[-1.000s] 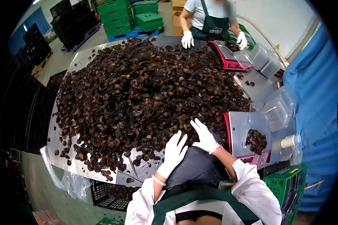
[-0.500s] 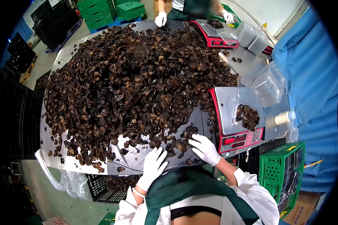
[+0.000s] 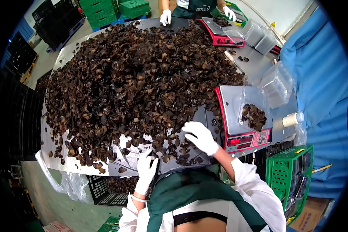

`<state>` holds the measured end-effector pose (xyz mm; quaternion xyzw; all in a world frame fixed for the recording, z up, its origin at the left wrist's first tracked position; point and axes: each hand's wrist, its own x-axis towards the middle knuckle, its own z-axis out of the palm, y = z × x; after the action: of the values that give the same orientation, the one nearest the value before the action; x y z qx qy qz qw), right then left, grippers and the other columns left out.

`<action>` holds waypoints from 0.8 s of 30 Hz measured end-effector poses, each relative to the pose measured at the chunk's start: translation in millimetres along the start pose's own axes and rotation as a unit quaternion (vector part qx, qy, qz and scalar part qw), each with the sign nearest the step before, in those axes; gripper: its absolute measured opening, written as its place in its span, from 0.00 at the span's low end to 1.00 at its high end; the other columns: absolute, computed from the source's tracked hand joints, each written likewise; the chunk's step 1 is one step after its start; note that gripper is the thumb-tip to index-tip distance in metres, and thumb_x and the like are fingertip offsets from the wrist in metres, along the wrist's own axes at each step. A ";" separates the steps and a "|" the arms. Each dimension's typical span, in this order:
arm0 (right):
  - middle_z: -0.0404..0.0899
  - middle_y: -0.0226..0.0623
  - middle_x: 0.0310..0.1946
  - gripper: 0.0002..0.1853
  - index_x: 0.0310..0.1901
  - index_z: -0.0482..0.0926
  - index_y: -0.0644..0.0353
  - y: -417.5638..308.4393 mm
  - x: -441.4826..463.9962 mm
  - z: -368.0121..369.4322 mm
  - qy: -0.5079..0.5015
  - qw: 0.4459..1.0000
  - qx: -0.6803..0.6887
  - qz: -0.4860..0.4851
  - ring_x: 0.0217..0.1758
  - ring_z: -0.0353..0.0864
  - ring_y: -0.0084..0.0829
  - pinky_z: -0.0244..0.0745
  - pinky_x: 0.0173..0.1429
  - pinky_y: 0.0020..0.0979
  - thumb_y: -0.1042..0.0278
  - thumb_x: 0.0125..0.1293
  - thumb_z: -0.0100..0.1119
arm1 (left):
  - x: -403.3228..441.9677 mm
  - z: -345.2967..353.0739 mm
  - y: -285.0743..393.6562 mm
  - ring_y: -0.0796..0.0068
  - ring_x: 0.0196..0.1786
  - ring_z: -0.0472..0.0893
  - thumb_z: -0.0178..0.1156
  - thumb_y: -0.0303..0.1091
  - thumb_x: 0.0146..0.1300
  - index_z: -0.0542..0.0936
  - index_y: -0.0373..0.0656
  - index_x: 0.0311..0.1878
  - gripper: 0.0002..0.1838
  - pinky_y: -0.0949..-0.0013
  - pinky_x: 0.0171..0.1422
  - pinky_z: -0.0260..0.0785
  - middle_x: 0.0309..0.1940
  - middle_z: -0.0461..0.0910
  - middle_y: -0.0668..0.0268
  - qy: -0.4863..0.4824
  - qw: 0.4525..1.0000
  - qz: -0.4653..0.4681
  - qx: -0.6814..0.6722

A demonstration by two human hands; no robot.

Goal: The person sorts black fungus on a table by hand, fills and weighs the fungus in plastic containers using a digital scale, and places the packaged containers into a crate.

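A large heap of dark brown, curled mushroom-like pieces [image 3: 135, 81] covers much of the metal table [image 3: 166, 167]. My left hand [image 3: 146, 170], in a white glove, is at the table's front edge, fingers apart, beside a few loose pieces. My right hand [image 3: 200, 137], also gloved, hovers at the heap's near edge over scattered pieces, its fingers spread and holding nothing visible. Right of it stands a red scale [image 3: 236, 116], bearing a clear plastic box with brown pieces [image 3: 253, 117].
Across the table a co-worker's gloved hand [image 3: 166, 17] is near a second red scale [image 3: 224, 40]. Clear boxes [image 3: 276, 87], a white roll [image 3: 293, 120] and a knife [image 3: 123, 154] lie on the table. A green crate [image 3: 280, 178] stands at right, a black crate [image 3: 100, 189] below.
My left hand has moved slightly left and turned more upright. My right hand has moved up and left toward the heap. Earlier, a dark sheet lay between my hands; loose pieces are there now.
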<state>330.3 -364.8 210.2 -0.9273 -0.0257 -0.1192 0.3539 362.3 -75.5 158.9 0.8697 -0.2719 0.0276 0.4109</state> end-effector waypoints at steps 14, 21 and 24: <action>0.77 0.38 0.44 0.15 0.47 0.79 0.56 45.1 -46.7 -11.9 0.008 0.995 0.041 0.092 0.51 0.76 0.39 0.71 0.57 0.35 0.73 0.56 0.58 | 8.6 -6.1 13.8 0.56 0.51 0.76 0.65 0.28 0.53 0.81 0.42 0.45 0.14 0.58 0.57 0.68 0.48 0.78 0.57 0.044 0.997 0.034 0.049; 0.74 0.38 0.52 0.25 0.59 0.75 0.46 33.4 -42.7 -11.8 -0.010 0.992 -0.110 0.061 0.55 0.72 0.39 0.70 0.60 0.34 0.65 0.57 0.60 | 56.8 37.4 55.1 0.61 0.46 0.77 0.63 0.33 0.55 0.80 0.44 0.48 0.16 0.62 0.48 0.70 0.45 0.79 0.62 -0.118 0.974 0.192 0.023; 0.75 0.37 0.51 0.18 0.53 0.78 0.49 29.8 -35.7 -4.7 -0.101 0.983 -0.110 0.104 0.53 0.74 0.37 0.73 0.55 0.32 0.64 0.60 0.58 | 70.4 56.7 70.7 0.63 0.46 0.76 0.62 0.33 0.55 0.79 0.44 0.50 0.17 0.64 0.47 0.70 0.47 0.78 0.64 -0.149 0.962 0.225 0.052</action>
<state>298.7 -388.9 185.7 -0.9654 0.0482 0.0104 0.2559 377.2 -185.0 190.0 0.8008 -0.5165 0.0037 0.3033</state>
